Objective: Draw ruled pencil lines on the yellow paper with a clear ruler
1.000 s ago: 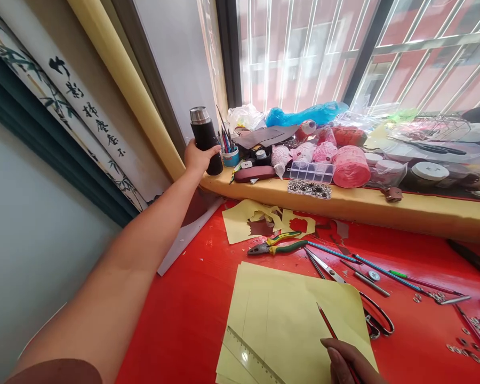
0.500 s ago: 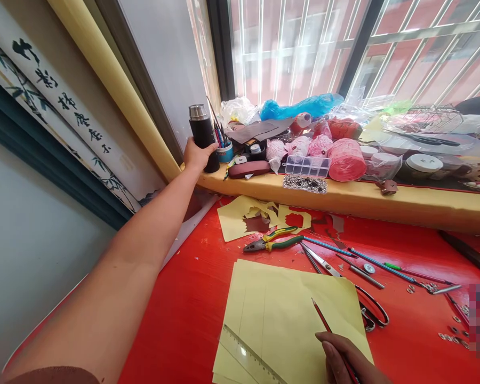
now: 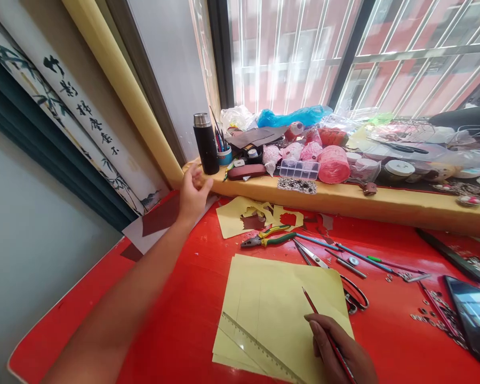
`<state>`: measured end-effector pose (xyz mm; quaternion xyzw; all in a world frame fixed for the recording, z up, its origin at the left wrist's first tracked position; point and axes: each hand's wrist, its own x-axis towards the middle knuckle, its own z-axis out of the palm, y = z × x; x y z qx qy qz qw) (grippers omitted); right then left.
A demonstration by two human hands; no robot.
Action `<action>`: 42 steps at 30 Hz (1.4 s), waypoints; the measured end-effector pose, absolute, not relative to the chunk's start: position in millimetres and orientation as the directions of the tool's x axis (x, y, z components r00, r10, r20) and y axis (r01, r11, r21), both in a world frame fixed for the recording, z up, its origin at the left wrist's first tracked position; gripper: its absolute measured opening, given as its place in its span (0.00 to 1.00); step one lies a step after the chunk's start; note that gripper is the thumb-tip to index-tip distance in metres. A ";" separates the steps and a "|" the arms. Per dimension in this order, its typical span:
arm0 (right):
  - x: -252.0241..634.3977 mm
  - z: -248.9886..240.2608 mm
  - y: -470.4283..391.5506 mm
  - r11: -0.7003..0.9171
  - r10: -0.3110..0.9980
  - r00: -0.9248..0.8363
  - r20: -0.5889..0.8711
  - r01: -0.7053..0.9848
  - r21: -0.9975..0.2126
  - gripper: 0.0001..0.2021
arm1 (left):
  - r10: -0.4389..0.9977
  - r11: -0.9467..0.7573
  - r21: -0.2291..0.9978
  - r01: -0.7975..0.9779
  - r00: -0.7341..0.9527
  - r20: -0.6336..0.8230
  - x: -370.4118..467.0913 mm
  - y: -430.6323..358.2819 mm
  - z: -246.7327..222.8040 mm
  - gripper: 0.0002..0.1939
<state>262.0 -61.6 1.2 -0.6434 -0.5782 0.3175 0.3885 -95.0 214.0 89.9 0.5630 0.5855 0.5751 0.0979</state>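
A black thermos [image 3: 206,145] with a silver cap stands upright at the left end of the window ledge. Just below and left of it is my left hand [image 3: 194,194], slightly blurred, fingers apart and holding nothing. My right hand [image 3: 336,341] grips a dark red pencil [image 3: 310,301], its tip pointing up and away over yellow paper sheets [image 3: 280,298]. Faint pencil lines run down the top sheet. A clear ruler [image 3: 260,346] lies slanted across the sheet's lower left part.
Behind the paper lie pliers [image 3: 268,237], scissors [image 3: 314,255] and cut yellow scraps [image 3: 230,218]. Metal rings and a phone [image 3: 474,314] are at the right. Bags, jars and a pen cup [image 3: 224,156] crowd the ledge [image 3: 344,201].
My left hand has let go of the thermos and moved down from it. The view has shifted slightly, bringing the phone into sight. My right hand still holds the pencil.
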 end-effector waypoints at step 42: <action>200.8 12.5 -45.0 0.110 0.992 -0.090 0.085 0.333 -0.937 0.15 | 0.589 -0.798 0.154 0.583 0.700 0.404 -32.2 -98.4 -10.9 0.16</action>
